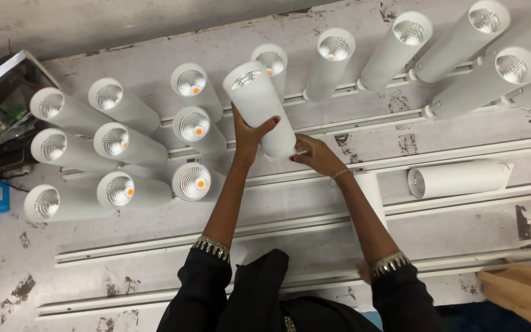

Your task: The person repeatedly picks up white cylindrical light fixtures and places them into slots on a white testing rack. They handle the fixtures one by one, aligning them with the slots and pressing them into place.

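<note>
Crowded table, hand gripping lamp

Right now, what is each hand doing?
Left hand: closed around the white cylinder lamp.
Right hand: fingers at the lamp's base; grip cannot be told.

Even, bright overhead light; soft shadows beneath the white lamp cylinders; mild glare on their reflectors; sharp centre, slight wide-angle stretching at edges.

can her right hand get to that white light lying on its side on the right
Probably yes. The right hand only touches the base of the held lamp, and the bare rails between it and the lying lamp carry nothing.
</note>
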A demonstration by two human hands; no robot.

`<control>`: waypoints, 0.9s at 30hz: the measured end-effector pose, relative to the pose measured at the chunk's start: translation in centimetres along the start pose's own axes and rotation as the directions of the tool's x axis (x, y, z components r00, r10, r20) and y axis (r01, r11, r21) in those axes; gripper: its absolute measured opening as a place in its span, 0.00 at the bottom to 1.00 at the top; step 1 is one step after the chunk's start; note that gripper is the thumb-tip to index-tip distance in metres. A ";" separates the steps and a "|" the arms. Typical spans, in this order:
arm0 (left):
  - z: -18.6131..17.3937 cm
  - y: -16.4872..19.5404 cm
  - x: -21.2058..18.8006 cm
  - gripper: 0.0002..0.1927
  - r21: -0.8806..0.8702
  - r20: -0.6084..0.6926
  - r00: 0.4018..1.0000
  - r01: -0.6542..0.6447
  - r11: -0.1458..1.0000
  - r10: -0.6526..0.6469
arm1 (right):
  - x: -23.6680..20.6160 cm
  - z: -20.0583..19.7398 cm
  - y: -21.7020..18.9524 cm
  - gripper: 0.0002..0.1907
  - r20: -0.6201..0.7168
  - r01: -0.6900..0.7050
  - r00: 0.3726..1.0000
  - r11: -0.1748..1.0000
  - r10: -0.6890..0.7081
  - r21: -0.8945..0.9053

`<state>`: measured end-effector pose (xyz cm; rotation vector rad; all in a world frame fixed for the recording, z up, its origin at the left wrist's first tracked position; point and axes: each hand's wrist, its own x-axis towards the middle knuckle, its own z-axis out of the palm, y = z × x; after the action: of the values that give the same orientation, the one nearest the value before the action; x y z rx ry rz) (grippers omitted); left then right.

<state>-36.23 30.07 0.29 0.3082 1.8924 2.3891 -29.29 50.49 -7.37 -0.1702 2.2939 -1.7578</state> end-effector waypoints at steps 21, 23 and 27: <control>1.5 -1.8 3.3 0.53 0.360 0.085 0.983 -0.181 0.915 0.161 | 8.0 -0.5 3.4 0.28 -0.124 0.310 0.928 0.912 -0.351 -0.268; 2.1 -1.4 3.3 0.53 0.440 0.094 0.956 -0.290 0.850 0.278 | 8.3 -0.4 3.6 0.28 -0.131 0.295 0.930 0.911 -0.343 -0.289; 3.3 -0.1 3.9 0.50 0.717 0.145 0.937 -0.321 0.619 0.317 | 8.5 -0.6 3.9 0.28 -0.112 0.300 0.931 0.902 -0.348 -0.311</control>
<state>-39.33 33.94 1.33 0.7512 2.9354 1.5984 -37.46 50.09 -12.03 -0.5081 2.7750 -1.6151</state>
